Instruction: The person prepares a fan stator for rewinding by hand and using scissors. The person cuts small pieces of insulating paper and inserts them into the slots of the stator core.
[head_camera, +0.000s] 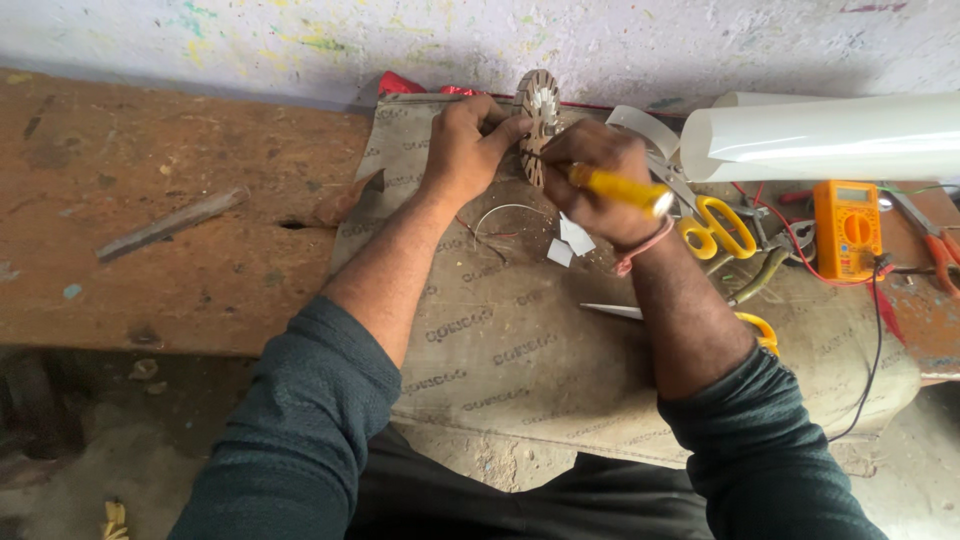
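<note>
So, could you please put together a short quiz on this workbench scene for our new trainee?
1. True or false: the left hand steadies the round slotted core standing on edge.
2. What does the right hand grip? A) a yellow-handled tool B) a hammer C) a paintbrush
3. Fill in: the orange multimeter lies on the person's ____ side of the sacking mat.

Key
1. True.
2. A; its tip is hidden behind the hand.
3. Right, past the yellow-handled scissors and below the white sheet roll.
</note>
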